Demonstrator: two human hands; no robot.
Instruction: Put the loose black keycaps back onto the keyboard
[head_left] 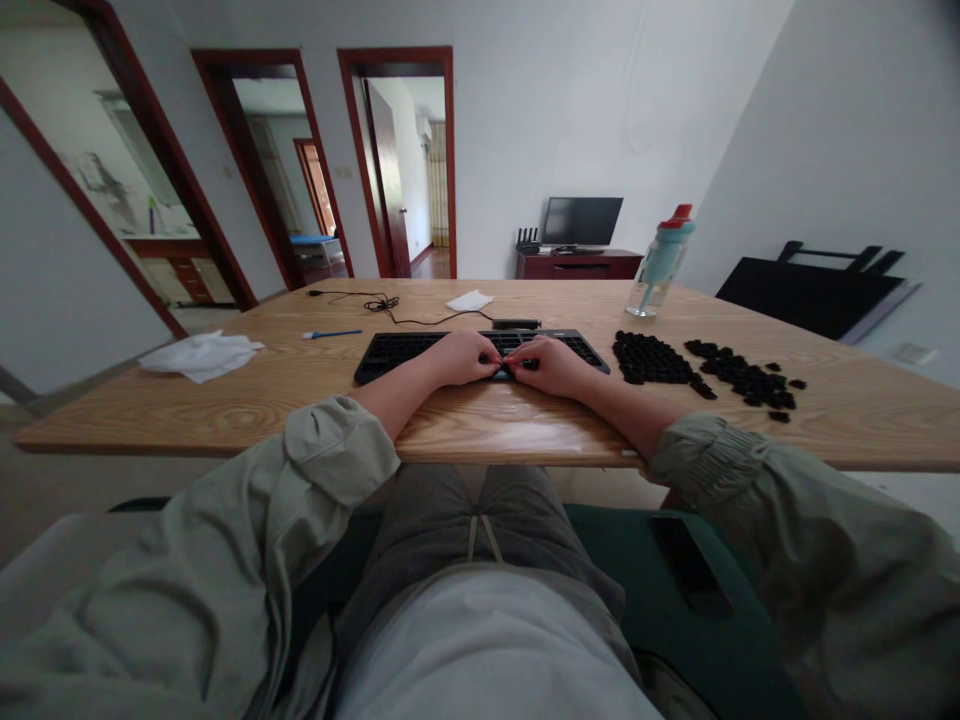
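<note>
A black keyboard (390,352) lies flat near the front of the wooden table. Over its middle, close to the front edge, my left hand (466,358) and my right hand (551,365) meet with bent fingers. The fingertips of both pinch together at one spot low on the keyboard; whatever is between them is too small and covered to make out. Right of the keyboard sits a close-packed group of black keycaps (651,358), with more loose keycaps (742,375) scattered beyond it.
A clear bottle (660,265) with a red lid stands behind the keycaps. Along the back lie the keyboard's cable (382,303) and a white tissue (471,300). To the left are a blue brush (330,333) and a crumpled white cloth (202,355). A phone (690,565) rests beside my leg.
</note>
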